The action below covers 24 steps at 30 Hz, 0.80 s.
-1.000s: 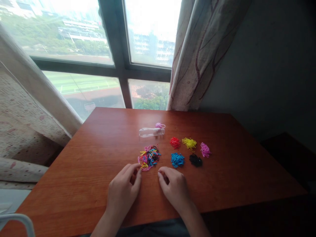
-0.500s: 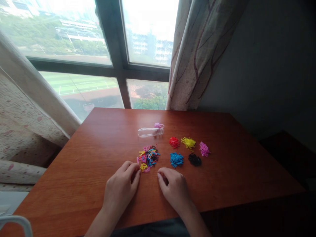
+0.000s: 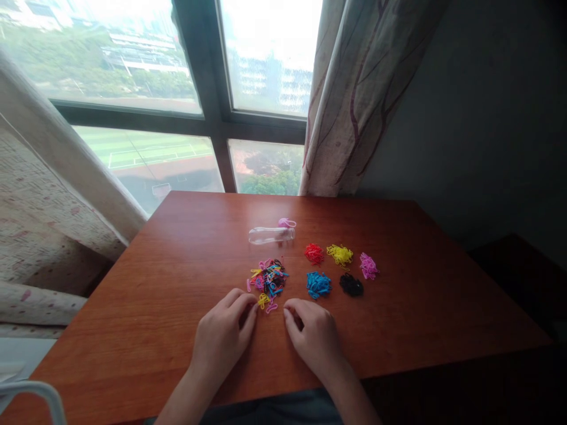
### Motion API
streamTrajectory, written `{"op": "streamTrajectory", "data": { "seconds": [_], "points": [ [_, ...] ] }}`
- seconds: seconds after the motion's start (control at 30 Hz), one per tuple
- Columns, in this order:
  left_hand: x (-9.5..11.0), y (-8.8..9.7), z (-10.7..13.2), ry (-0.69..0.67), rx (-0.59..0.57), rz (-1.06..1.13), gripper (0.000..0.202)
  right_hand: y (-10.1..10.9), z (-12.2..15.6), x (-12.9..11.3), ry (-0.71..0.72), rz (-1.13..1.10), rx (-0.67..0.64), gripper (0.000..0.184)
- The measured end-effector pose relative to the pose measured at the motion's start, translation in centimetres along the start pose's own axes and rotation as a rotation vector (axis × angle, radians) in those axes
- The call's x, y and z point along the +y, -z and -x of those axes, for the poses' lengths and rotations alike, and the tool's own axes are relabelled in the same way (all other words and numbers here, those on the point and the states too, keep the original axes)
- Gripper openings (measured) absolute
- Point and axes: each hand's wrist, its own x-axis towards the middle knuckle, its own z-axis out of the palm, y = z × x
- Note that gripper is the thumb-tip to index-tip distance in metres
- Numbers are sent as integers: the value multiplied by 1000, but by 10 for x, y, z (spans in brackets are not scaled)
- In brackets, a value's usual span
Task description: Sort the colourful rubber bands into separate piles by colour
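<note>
A mixed pile of small coloured rubber bands [image 3: 273, 276] lies on the brown table, ahead of both hands. At its near edge are a few yellow rubber bands [image 3: 263, 301] and a loose pink rubber band [image 3: 271, 308]. My left hand [image 3: 228, 330] rests just left of these, thumb and forefinger pinched together by the yellow bands. To the right, my right hand [image 3: 312, 327] lies on the table, curled, with thumb and forefinger touching. Whatever either pinch holds, if anything, is too small to make out.
Sorted piles of red [image 3: 314, 254], yellow [image 3: 340, 255], pink [image 3: 368, 266], blue [image 3: 318, 284] and black [image 3: 351, 284] rubber bands lie to the right. Behind the mixed pile lies a clear plastic bottle [image 3: 270, 236] beside a pink looped cap [image 3: 286, 223]. A window and curtains stand beyond the table [image 3: 133, 313].
My left hand has shifted slightly right, and the pink rubber band near the yellow ones now lies further right. My right hand is nearly still. The view has moved a little.
</note>
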Motion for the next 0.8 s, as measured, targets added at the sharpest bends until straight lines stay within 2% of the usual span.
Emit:
{"op": "streamTrajectory", "data": {
  "seconds": [0.17, 0.4, 0.67, 0.8],
  "points": [
    [-2, -1, 3, 43, 53, 26, 16, -1, 0, 1, 1, 1, -7, 16],
    [5, -2, 5, -110, -17, 13, 17, -2, -1, 1, -24, 6, -34, 14],
    [-1, 0, 1, 64, 20, 92, 14, -6, -9, -9, 24, 42, -104, 12],
    [-1, 1, 0, 86, -3, 94, 14, -9, -10, -7, 34, 12, -88, 12]
  ]
}}
